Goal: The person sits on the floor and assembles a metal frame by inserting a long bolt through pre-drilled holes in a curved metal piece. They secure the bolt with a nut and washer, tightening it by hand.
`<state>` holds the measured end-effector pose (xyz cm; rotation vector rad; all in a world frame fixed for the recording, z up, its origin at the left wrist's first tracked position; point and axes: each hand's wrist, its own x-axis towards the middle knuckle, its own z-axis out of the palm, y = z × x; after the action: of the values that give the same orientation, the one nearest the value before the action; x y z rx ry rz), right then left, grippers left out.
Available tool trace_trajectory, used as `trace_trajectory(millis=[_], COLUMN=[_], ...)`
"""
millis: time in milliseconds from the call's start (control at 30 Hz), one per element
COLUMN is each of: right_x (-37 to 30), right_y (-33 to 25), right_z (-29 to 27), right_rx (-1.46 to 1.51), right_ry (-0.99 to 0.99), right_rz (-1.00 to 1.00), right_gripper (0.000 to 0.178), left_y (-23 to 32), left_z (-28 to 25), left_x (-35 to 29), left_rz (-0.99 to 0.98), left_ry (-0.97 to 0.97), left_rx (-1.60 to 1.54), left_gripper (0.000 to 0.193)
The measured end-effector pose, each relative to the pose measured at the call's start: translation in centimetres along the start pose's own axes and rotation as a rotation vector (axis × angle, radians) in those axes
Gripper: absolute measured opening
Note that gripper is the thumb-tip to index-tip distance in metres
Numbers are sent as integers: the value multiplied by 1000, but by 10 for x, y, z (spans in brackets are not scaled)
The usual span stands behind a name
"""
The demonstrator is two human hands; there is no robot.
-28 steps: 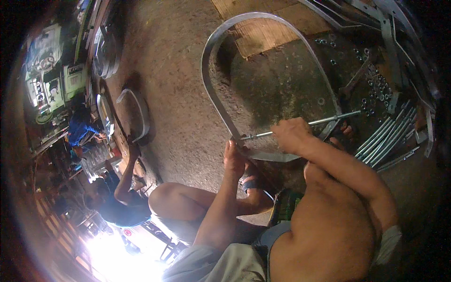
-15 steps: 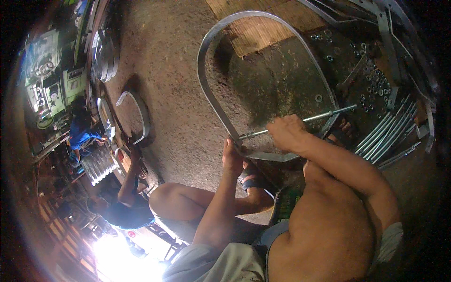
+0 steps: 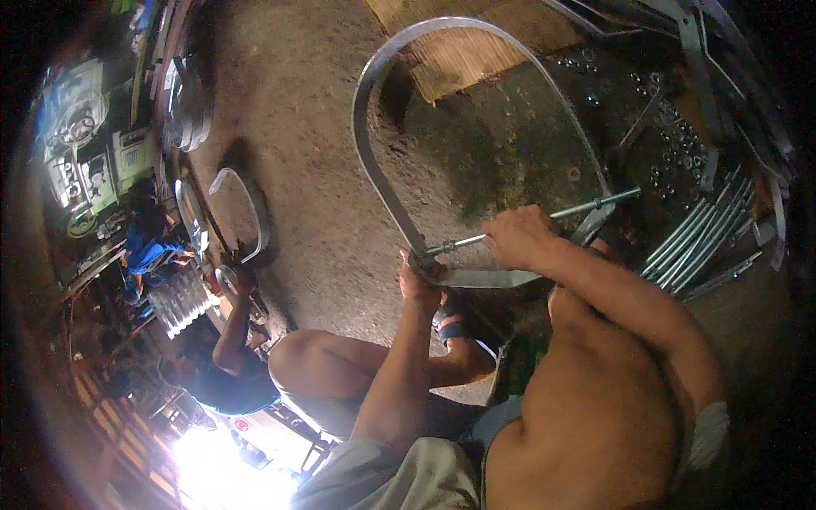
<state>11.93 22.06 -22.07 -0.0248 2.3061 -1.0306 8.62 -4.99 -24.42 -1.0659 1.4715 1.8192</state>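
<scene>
A large bent flat-metal band [image 3: 365, 127] stands as a rounded loop in front of me. A long threaded rod [image 3: 565, 212] crosses its lower part from side to side. My right hand [image 3: 520, 239] is closed around the middle of this rod. A nut [image 3: 448, 247] sits on the rod near its left end, beside the band. My left hand [image 3: 416, 276] holds the band's lower left corner, where the rod meets it; some of its fingers are hidden behind the metal. The rod's right end passes the band's right side and sticks out beyond it.
Several loose threaded rods [image 3: 701, 234] lie at the right, with scattered nuts and washers [image 3: 680, 144] behind them. Cardboard [image 3: 463, 64] lies at the far side. Another bent band [image 3: 251, 212] rests on the floor at left, near a co-worker [image 3: 225, 374] and a second person [image 3: 153, 242].
The band and rod have shifted slightly left. My left hand has turned a little at the corner, its fingers now more behind the band. My right hand stays around the rod.
</scene>
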Motion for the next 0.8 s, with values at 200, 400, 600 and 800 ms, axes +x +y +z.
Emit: trace_trajectory(millis=[200,400,600,800], right_x=[3,5,5,11], right_y=[2,2,2,7], right_z=[4,11,9,15], right_rx=[-18,-35,-21,-91], right_ry=[20,76,149,197], right_rz=[-4,-19,-57,-93], right_gripper=[24,21,18,17], left_y=[4,1,-1,-5], left_z=[16,15,12,9], left_x=[-18,-13,-2,3], left_rz=[-46,18,111,182], left_ry=[-51,38,142,108], left_rx=[-123,-19,142,224], left_gripper=[57,55,55,62])
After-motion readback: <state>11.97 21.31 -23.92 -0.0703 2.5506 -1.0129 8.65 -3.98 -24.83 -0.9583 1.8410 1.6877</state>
